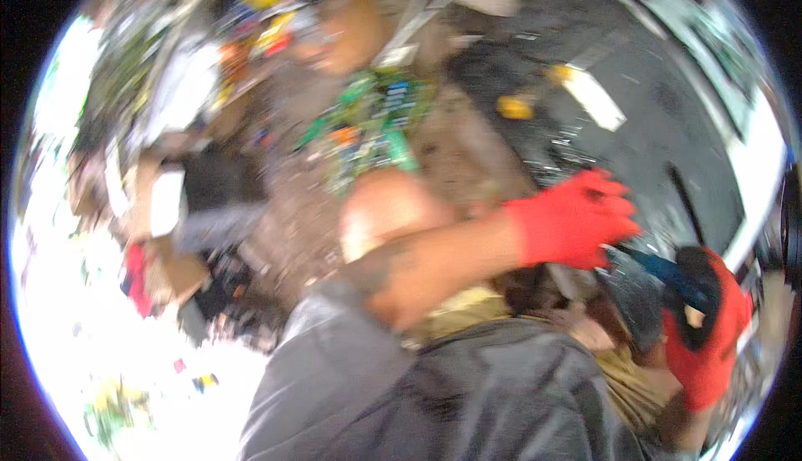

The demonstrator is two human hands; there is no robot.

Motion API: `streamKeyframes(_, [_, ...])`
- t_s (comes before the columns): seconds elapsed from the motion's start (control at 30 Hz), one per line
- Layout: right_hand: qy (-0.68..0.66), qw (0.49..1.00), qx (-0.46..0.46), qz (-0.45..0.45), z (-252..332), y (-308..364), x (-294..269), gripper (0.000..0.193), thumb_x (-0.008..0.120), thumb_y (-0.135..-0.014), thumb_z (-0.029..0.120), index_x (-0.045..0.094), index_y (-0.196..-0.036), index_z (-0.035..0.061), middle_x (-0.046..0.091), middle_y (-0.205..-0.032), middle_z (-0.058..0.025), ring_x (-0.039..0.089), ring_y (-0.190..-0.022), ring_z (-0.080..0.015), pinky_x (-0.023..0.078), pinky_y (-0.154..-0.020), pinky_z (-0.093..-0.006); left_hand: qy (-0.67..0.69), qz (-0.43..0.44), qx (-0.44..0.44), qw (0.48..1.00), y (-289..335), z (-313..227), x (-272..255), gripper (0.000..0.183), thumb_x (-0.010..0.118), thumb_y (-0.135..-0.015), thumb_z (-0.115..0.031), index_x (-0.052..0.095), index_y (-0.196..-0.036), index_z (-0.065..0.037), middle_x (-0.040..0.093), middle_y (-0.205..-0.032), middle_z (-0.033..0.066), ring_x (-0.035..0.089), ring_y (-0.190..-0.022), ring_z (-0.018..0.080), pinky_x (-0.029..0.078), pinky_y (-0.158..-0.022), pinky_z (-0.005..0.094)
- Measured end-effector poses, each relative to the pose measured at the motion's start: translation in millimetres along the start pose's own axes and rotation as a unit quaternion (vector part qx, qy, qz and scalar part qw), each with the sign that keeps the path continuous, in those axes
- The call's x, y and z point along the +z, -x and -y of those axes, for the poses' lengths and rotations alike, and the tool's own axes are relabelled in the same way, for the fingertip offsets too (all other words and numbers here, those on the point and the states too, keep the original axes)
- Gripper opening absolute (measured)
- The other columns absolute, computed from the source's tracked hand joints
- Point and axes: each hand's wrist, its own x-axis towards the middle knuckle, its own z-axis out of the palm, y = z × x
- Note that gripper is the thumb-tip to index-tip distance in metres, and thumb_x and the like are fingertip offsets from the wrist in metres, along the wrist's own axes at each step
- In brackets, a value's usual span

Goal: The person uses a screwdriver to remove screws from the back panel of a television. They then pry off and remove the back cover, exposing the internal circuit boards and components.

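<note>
My left hand [576, 220], in a red glove, reaches across my body to the right. Its fingers look apart, with nothing visible in them, though motion blurs them. The fingertips come close to a dark blue elongated thing [664, 275]; contact cannot be made out. My right hand [710, 331], in a red glove with a black palm, is closed around the right end of that blue thing. Its exact kind is too blurred to tell. Below it, between my hands, shows a piece of clear, shiny plastic [631, 290].
A large black panel [618, 51] lies ahead on the right, bearing a white strip [595, 100] and a yellow piece [515, 108]. Green plastic litter [380, 122] lies on brown ground [292, 177]. Cardboard boxes [171, 273] and mixed scrap crowd the left.
</note>
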Motion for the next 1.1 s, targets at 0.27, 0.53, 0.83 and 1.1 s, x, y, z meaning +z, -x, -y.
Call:
streamKeyframes(0.27, [0.170, 0.981, 0.046, 0.078, -30.2, 23.9, -14.8, 0.068, 0.071, -0.081, -0.002, 0.046, -0.143, 0.0094, 0.055, -0.136, -0.0153, 0.052, -0.123, -0.0349, 0.041, -0.104, -0.0430, 0.051, 0.021, 0.000, 0.998, -16.4, -5.0, 20.8, 0.027, 0.068, -0.076, -0.036, 0.071, -0.092, -0.016, 0.069, -0.087, 0.0108, 0.067, -0.089, 0.0319, 0.052, -0.079, 0.0450])
streamKeyframes(0.53, [0.168, 0.978, -0.059, 0.108, -47.8, 0.7, -23.4, 0.070, 0.069, -0.078, -0.004, 0.045, -0.143, 0.0099, 0.054, -0.136, -0.0149, 0.050, -0.126, -0.0366, 0.038, -0.106, -0.0451, 0.017, 0.055, -0.034, 0.998, -26.1, -2.6, 22.7, 0.026, 0.067, -0.080, -0.038, 0.071, -0.094, -0.016, 0.070, -0.089, 0.0085, 0.068, -0.091, 0.0314, 0.052, -0.079, 0.0446])
streamKeyframes(0.83, [0.165, 0.977, -0.012, 0.134, -35.8, 0.5, -28.5, 0.070, 0.067, -0.077, -0.007, 0.046, -0.142, 0.0084, 0.051, -0.141, -0.0157, 0.047, -0.131, -0.0360, 0.036, -0.108, -0.0446, 0.046, 0.096, -0.042, 0.993, -26.6, -5.3, 10.4, 0.027, 0.066, -0.080, -0.038, 0.071, -0.097, -0.017, 0.069, -0.096, 0.0077, 0.066, -0.096, 0.0298, 0.052, -0.081, 0.0441])
streamKeyframes(1.1, [0.091, 0.982, -0.034, 0.163, -32.6, -9.8, -35.3, 0.077, 0.062, -0.071, -0.013, 0.045, -0.142, 0.0080, 0.046, -0.146, -0.0172, 0.048, -0.131, -0.0354, 0.039, -0.108, -0.0432, 0.005, 0.113, -0.042, 0.993, -33.3, -5.9, 10.6, 0.032, 0.067, -0.076, -0.039, 0.073, -0.099, -0.017, 0.071, -0.097, 0.0089, 0.067, -0.094, 0.0315, 0.053, -0.080, 0.0455])
